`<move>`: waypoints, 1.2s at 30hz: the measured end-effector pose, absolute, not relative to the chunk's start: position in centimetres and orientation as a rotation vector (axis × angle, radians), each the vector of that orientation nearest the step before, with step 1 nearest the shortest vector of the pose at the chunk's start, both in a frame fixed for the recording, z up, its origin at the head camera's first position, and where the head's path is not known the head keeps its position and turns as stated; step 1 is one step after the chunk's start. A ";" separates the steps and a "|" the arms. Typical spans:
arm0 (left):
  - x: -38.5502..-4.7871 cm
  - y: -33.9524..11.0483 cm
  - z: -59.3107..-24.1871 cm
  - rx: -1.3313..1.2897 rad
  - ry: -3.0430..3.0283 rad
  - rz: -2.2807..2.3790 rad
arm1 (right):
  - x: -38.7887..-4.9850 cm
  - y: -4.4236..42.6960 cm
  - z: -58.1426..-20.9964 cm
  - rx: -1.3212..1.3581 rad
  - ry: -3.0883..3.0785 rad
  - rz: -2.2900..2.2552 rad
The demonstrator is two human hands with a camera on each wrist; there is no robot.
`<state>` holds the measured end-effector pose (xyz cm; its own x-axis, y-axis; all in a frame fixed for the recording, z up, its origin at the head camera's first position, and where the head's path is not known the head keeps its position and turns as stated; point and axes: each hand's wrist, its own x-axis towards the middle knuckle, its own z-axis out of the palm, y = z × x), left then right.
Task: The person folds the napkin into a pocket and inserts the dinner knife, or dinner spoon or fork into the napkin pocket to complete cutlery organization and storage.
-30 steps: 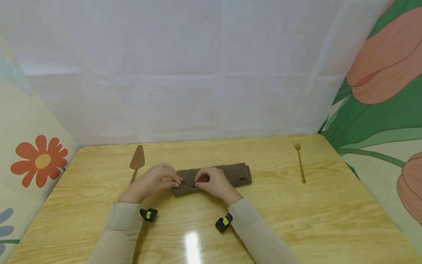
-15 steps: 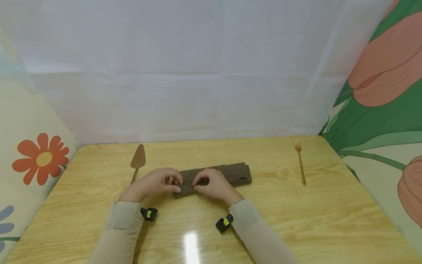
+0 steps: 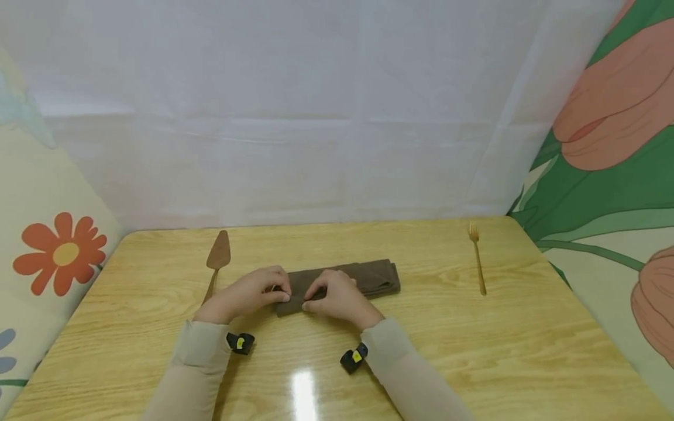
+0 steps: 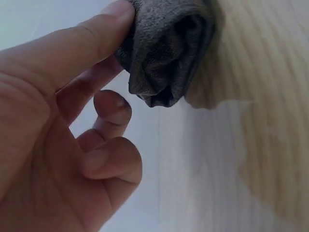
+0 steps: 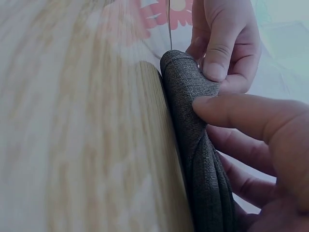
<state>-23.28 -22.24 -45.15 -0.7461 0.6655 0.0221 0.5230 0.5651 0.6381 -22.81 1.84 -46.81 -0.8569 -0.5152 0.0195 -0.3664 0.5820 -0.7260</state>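
From here I have the brown cloth (image 3: 376,276) in a long roll on the desk (image 3: 474,351); the left hand (image 3: 261,287) pinches its left end, the right hand (image 3: 338,297) just beside. I judge this as tightening the fold; next calls for working evenly rightward.

brown cloth (image 3: 371,278), yellowish wood-grain table (image 3: 516,351), golden fork (image 3: 478,258), beige sleeves (image 3: 416,374), red yellow-centred flower (image 3: 66,254)

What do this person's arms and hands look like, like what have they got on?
The left hand and right hand are ungloved. The left sleeve and right sleeve are long and beige, with cuffs. A small black device with a yellow patch sits at the left wrist and another at the right.
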 end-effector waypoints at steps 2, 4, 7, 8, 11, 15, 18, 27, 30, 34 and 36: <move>-23.3 -22.1 -45.2 1.009 2.576 0.938 | -22.8 1.8 -46.9 -0.721 2.611 -1.143; -23.2 -22.0 -45.3 1.002 2.580 0.927 | -22.9 1.9 -47.0 -0.708 2.603 -1.157; -23.1 -21.7 -45.3 0.982 2.593 0.926 | -22.9 1.9 -47.0 -0.704 2.603 -1.170; -23.1 -21.5 -45.3 0.968 2.598 0.928 | -22.9 1.8 -47.1 -0.706 2.604 -1.173; -23.1 -21.2 -45.2 0.919 2.617 0.916 | -23.0 1.8 -47.0 -0.699 2.605 -1.179; -23.1 -21.0 -44.9 0.839 2.647 0.879 | -23.0 1.5 -46.9 -0.683 2.598 -1.178; -23.1 -21.2 -44.8 0.785 2.638 0.892 | -23.1 1.4 -46.9 -0.685 2.600 -1.161; -23.4 -21.7 -45.2 0.855 2.504 0.944 | -23.0 1.6 -46.8 -0.673 2.599 -1.152; -23.4 -21.6 -45.0 0.892 2.506 0.924 | -22.9 1.5 -46.8 -0.677 2.587 -1.169; -23.4 -21.8 -44.7 0.966 2.551 0.878 | -22.9 1.4 -46.9 -0.677 2.580 -1.175; -23.3 -21.8 -44.7 1.002 2.578 0.855 | -22.9 1.5 -47.0 -0.668 2.586 -1.166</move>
<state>-23.33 -21.84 -44.75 -0.7338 0.6792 -0.0162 0.5349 0.5923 0.6025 -22.87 1.46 -46.96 -0.8706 -0.4917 -0.0194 -0.3110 0.5804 -0.7526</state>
